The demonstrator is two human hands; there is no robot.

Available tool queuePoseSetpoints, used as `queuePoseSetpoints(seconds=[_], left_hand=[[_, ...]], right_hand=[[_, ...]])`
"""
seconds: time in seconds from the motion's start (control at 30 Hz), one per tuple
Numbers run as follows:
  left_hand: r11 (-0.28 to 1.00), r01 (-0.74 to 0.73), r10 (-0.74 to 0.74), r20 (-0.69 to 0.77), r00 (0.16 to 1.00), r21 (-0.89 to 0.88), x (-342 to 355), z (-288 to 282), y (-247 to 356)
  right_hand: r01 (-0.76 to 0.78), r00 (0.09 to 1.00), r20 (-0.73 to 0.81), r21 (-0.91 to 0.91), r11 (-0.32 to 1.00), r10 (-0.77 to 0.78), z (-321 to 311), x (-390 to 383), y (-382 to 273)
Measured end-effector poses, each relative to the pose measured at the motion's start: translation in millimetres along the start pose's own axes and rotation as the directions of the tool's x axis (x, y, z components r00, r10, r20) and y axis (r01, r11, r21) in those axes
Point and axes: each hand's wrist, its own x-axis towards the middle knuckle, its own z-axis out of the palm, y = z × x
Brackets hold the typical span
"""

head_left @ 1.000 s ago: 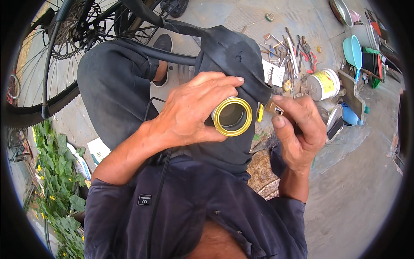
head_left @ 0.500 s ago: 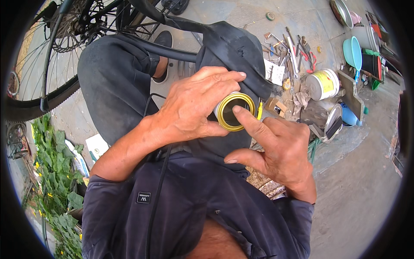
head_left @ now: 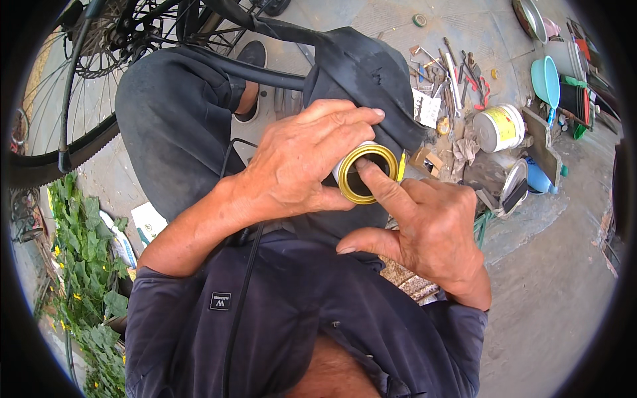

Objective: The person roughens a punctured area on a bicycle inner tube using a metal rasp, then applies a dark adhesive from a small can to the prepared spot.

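My left hand (head_left: 298,159) is wrapped around a small round tin can (head_left: 345,183) with a gold-coloured rim, and its open mouth faces up toward me. Into that mouth reaches the index finger of my right hand (head_left: 434,229); its tip shows against the dark inside. The right thumb points away from the can, spread from the finger, and the other fingers are bent. What the can contains is too dark to make out. Just beyond the can, a flat black rubber inner tube (head_left: 361,73) lies draped over my knee and runs toward the bicycle wheel (head_left: 86,126).
Loose hand tools (head_left: 454,76) lie on the floor at the far right. Near them are a white bucket (head_left: 488,132), a turquoise basin (head_left: 544,81), a small cardboard box (head_left: 424,161) and a roll of tape (head_left: 419,20). Green leafy plants (head_left: 86,245) grow at the left.
My right index finger has moved slightly left and further into the can's mouth. The left hand keeps its hold on the can and has shifted a little to the right.
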Motion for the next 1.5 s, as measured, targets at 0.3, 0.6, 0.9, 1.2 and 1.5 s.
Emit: queuePoseSetpoints(seconds=[0.3,0.6,0.9,1.2,1.5], left_hand=[[1.0,-0.005,0.005,0.019,1.0,0.012,0.0,-0.4,-0.3],[1.0,-0.006,0.006,0.016,1.0,0.014,-1.1,0.2,0.3],[1.0,-0.006,0.006,0.003,1.0,-0.02,-2.0,1.6,0.1],[1.0,0.014,-0.013,0.034,0.999,-0.025,-1.0,-0.7,1.2],[0.999,0.026,-0.025,0.034,0.999,-0.044,-0.8,-1.4,2.9]], right_hand=[[-0.021,1.0,0.014,-0.026,0.999,0.022,-0.2,1.2,-4.2],[0.024,0.995,-0.103,0.079,0.997,-0.015,1.4,-1.6,1.0],[-0.417,0.86,0.367,0.906,0.072,0.354,-4.9,-14.0,14.3],[-0.143,0.933,0.233,0.939,-0.312,0.274,12.8,-9.9,39.3],[-0.131,0.94,-0.158,0.652,0.747,0.303,7.0,35.3,52.0]])
